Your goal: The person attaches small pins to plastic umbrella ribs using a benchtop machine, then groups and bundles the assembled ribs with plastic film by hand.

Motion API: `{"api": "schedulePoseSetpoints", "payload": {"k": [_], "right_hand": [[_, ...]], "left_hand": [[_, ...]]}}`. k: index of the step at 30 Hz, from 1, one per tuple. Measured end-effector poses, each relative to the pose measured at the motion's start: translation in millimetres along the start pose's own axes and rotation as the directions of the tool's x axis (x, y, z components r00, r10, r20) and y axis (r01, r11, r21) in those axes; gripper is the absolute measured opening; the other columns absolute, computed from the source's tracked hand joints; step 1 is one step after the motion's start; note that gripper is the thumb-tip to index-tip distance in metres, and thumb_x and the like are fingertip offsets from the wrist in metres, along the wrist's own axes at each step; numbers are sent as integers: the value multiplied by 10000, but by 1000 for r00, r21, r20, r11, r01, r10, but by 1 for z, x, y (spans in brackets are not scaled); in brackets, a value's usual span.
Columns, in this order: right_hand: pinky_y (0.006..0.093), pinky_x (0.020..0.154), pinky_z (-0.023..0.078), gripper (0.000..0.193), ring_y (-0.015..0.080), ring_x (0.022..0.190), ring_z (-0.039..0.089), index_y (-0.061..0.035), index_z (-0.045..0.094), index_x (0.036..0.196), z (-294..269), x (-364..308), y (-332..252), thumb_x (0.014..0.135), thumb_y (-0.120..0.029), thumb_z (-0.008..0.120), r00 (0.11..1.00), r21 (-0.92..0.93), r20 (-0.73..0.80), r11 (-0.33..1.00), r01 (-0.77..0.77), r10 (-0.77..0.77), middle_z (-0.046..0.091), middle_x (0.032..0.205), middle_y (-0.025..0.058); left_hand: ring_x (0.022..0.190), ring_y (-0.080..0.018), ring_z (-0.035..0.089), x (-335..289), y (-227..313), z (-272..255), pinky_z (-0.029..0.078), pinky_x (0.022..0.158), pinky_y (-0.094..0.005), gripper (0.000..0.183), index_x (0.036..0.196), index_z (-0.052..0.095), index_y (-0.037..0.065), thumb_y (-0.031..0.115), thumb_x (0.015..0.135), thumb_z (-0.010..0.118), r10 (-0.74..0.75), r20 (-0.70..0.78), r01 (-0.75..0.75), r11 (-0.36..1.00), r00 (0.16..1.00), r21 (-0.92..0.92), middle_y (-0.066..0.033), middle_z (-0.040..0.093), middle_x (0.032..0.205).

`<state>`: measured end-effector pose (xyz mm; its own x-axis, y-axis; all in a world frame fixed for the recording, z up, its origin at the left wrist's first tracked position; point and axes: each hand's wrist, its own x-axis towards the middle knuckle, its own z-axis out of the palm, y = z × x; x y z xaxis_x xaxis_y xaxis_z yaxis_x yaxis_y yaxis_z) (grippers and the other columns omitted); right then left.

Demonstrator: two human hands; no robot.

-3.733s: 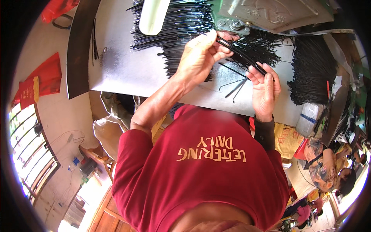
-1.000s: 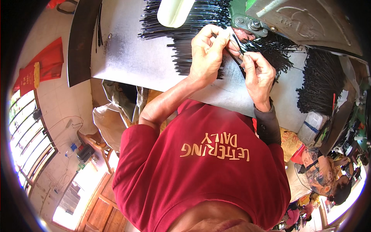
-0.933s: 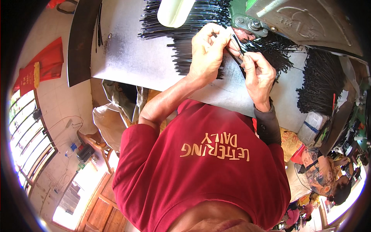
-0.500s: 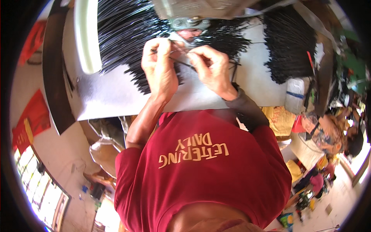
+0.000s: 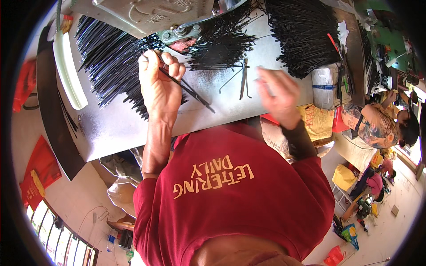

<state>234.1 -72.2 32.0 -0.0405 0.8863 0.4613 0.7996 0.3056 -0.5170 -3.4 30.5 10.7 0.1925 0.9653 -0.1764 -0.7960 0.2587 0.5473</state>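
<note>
My left hand (image 5: 160,88) is closed on a few thin black rods (image 5: 191,92), which slant out to the lower right over the metal tabletop (image 5: 133,128). To its left lies a thick pile of similar black rods (image 5: 106,57). My right hand (image 5: 278,93) is above the table's near edge, apart from the left; motion blur smears its fingers. Beside it, a few loose rods with bent ends (image 5: 243,82) lie on the metal. Just beyond my left hand is a machine's grey-green metal fitting (image 5: 179,34), with a dark heap of rods (image 5: 219,51) to its right.
A large machine casing (image 5: 146,15) overhangs the table's far side. More rods (image 5: 301,37) are stacked at the right, near a taped white box (image 5: 326,84) with pliers-like tools (image 5: 342,80). A pale curved tube (image 5: 69,71) stands at the left. Another person (image 5: 377,122) works farther right.
My right hand has pulled away from the left, toward the right and nearer my body. My left hand keeps hold of rods. The whole view has shifted.
</note>
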Motion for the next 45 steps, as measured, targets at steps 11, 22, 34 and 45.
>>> {"api": "schedulePoseSetpoints", "payload": {"k": [11, 22, 34, 45], "right_hand": [[302, 626, 453, 225, 195, 743, 540, -119, 691, 872, -17, 20, 53, 658, -50, 690, 975, -501, 85, 837, 220, -205, 587, 859, 4], [323, 633, 481, 222, 254, 671, 587, -39, 675, 939, 84, 98, -17, 728, 29, 659, 902, -56, 126, 905, 422, -413, 605, 757, 79], [172, 481, 441, 83, 45, 581, 586, 11, 653, 888, 101, 96, -34, 848, -61, 636, 885, 574, 347, 675, -463, 312, 640, 687, 20], [181, 496, 453, 119, 51, 561, 555, 26, 648, 901, 110, 100, -28, 858, -84, 634, 865, 662, 327, 561, -497, 380, 621, 677, 29]], "left_hand": [[601, -106, 455, -11, 7, -4, 378, 562, -258, 237, 1100, 549, 24, 141, 897, 579, -281, 60, 278, 959, 958, 62, -29, 564, 770], [649, -116, 567, 2, 5, -6, 483, 604, -229, 163, 1002, 611, -22, 31, 848, 623, -211, -18, 210, 950, 977, 233, -66, 612, 796], [659, -98, 554, 10, 11, -8, 438, 593, -216, 180, 1004, 601, 15, 136, 874, 626, -205, 23, 189, 933, 978, 305, -60, 632, 839], [577, -79, 565, 21, 9, -7, 462, 514, -217, 165, 904, 607, -25, 137, 871, 615, -44, 8, 30, 791, 999, 612, -53, 633, 727]]}}
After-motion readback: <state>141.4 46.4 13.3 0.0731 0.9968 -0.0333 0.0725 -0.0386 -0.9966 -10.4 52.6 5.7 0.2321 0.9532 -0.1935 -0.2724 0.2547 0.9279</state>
